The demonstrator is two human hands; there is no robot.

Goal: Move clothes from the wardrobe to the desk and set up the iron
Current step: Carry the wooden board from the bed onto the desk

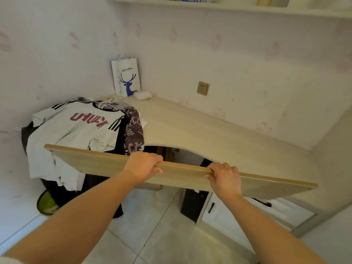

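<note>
Desk (200,128) beyond fingers | both hands' fingers (152,159) grip board (91,161) | risk: far end sweeps clothes (76,128) off

Hands (142,166): two
Wood board (91,161): one
White shirt (76,128): one
Patterned cloth (134,132): one
Paper bag (126,77): one
Wall socket (203,88): one
Tabletop (209,130): one

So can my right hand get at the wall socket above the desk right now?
Probably not yet: the right hand grips the wooden board, as does the left hand. The way over the desk to the socket looks free.
</note>
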